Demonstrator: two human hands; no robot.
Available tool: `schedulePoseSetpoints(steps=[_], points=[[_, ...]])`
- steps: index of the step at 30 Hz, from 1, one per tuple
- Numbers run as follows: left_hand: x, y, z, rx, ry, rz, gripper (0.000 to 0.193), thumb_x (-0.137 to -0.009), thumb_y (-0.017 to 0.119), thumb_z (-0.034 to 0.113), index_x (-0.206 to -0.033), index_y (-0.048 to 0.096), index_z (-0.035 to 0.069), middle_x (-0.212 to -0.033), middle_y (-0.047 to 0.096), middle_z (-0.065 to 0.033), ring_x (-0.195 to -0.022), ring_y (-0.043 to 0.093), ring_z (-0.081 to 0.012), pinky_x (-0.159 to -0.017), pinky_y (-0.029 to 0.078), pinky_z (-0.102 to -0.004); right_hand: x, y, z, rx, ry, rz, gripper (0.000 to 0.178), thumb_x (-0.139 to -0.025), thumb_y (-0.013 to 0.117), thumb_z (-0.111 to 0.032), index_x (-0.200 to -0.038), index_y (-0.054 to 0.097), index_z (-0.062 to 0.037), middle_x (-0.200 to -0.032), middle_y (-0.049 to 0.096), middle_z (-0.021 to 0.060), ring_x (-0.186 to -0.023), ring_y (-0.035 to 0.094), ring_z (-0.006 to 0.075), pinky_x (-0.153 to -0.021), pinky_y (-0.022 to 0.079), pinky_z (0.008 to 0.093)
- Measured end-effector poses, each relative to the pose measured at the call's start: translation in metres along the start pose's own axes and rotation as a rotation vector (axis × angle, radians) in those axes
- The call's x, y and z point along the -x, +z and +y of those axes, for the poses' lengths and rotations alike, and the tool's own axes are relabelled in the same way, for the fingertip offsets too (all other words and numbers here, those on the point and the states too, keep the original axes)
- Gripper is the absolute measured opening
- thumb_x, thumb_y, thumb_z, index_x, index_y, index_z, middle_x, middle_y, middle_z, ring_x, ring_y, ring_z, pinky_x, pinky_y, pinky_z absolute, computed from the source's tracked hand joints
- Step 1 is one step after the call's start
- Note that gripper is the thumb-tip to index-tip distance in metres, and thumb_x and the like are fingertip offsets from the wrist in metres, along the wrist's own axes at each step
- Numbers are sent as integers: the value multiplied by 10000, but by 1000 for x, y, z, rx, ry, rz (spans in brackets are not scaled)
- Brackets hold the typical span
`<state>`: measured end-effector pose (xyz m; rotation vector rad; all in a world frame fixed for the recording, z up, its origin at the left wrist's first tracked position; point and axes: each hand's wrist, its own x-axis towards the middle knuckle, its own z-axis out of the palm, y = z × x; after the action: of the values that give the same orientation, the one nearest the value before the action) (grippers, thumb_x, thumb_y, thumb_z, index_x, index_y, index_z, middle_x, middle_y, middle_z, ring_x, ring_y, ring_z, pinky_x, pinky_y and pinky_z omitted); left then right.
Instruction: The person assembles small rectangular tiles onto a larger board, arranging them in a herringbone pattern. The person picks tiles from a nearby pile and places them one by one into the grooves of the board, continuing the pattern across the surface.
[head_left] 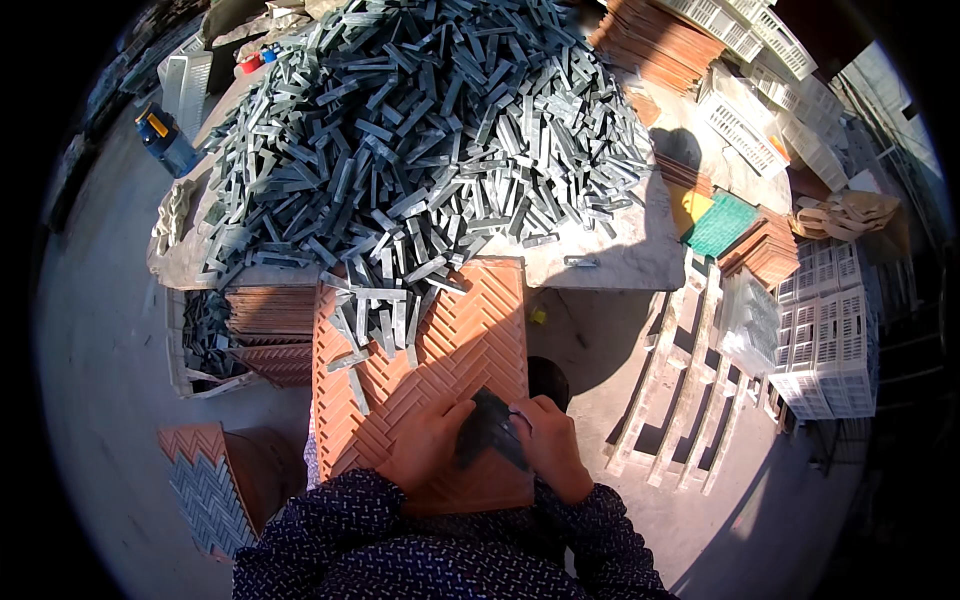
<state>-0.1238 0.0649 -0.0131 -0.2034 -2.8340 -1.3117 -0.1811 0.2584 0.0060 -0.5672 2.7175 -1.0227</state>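
An orange herringbone-grooved tray [415, 390] lies in front of me, its near end against my body. Dark stone strips [487, 425] sit between my hands in its lower part, fitted side by side at angles. My left hand [425, 445] is closed at their left edge; what its fingers hold, if anything, is hidden. On the other side, my right hand [550, 447] is curled, thumb and fingers pressed on a dark strip. Loose grey strips [385, 305] are heaped over the tray's far left part, spilling from the big pile [400, 130].
The pile rests on a pale table [625, 245]. A filled tray [205, 490] stands low at left, near a crate of strips [205, 335]. At right are a wooden pallet [670, 385], white crates [825, 335] and stacked orange trays [765, 250]. A blue jug [165, 140] stands far left.
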Motion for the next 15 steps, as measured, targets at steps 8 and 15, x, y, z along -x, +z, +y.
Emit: schedulePoseSetpoints(steps=[8, 15], points=[[2, 1, -6, 74, 67, -1, 332, -796, 622, -15, -1125, 582, -13, -967, 563, -152, -864, 588, -312, -732, 497, -368, -1, 2, 6, -20, -37, 20, 148, -809, 648, -100, -953, 633, -69, -893, 608, 132, -774, 629, 350, -669, 522, 404], [-6, -3, -15, 440, -236, -230, 300, -820, 607, 55, -1114, 592, -4, -1028, 575, -138, -943, 590, -268, -783, 494, -341, -6, -4, 5, -70, -98, -23, 151, -805, 648, -92, -951, 630, -62, -889, 608, 136, -782, 626, 349, -673, 516, 409]])
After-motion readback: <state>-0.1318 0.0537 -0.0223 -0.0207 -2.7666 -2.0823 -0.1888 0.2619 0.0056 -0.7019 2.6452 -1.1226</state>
